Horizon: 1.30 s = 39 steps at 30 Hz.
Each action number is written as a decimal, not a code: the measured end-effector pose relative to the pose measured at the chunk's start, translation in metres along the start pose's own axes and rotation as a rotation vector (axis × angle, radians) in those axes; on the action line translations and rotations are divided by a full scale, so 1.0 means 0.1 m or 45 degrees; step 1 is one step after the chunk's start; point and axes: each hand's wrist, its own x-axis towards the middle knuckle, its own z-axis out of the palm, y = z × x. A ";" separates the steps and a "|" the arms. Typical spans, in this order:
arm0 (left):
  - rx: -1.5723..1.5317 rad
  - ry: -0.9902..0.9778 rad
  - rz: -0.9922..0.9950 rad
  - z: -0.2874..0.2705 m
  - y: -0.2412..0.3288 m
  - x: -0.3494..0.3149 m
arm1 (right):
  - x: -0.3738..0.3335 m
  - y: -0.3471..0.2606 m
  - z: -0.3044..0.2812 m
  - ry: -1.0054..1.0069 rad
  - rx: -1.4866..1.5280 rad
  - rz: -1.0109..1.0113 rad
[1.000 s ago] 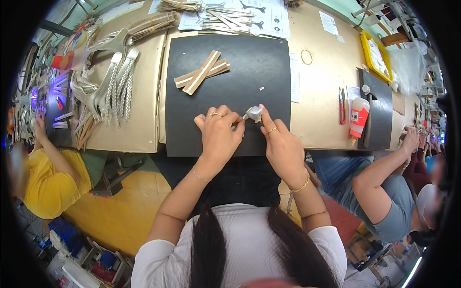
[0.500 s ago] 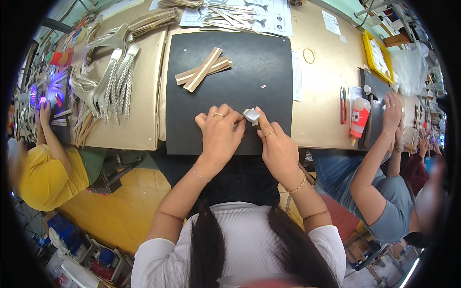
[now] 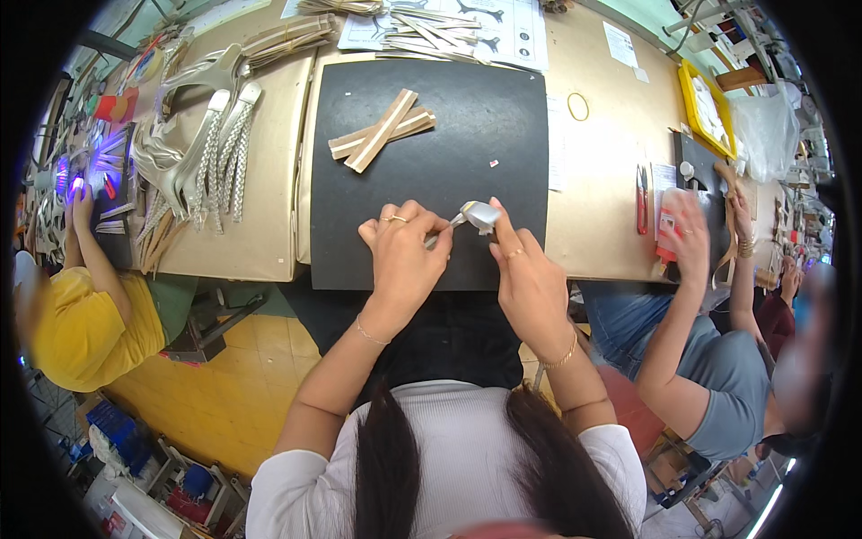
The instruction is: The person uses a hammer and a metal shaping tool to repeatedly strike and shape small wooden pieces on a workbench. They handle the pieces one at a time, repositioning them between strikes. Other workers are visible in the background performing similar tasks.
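Note:
Between my two hands, above the near part of a black mat, is a small silvery-white strap piece with a broad, folded-looking end. My left hand is closed, pinching its narrow left part between thumb and fingertips. At the broad end, the index finger of my right hand presses along the edge; the right thumb is hidden beneath. Farther up the mat, two brown strips with pale centre lines lie crossed.
Silvery straps with braided ends lie on the left table. Bundled strips and printed sheets line the back. Right stand red-handled cutters and a yellow tray. A co-worker's hand covers part of a red-labelled bottle.
The strap piece has turned and shifted slightly right, showing more of its broad end and narrow part. My right hand moved slightly right. The right-hand co-worker has reached to the bottle.

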 end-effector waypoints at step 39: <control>0.036 0.013 -0.002 0.15 0.09 0.19 | 0.16 0.12 0.04 -0.047 -0.020 0.024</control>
